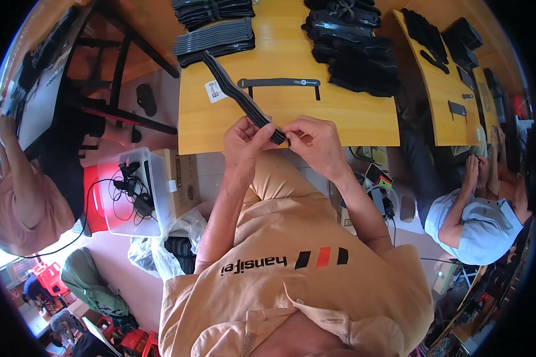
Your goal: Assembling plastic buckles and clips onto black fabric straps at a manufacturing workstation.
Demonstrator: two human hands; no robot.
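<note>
My left hand is closed round the near end of a bundle of long black straps, which slants up and away to the left over the table's front edge. Close beside that end, my right hand is closed in a pinch. A small dark bit shows at its fingertips, too small to name. Beyond the hands, a single dark strap lies crosswise on the yellow wooden table, with a thin black band hanging down at each side. A white printed label lies left of the bundle.
Stacks of black straps stand at the back left, and piled black straps at the back right. Below left are a clear plastic bin with cables and a cardboard box. People sit at tables on both sides.
</note>
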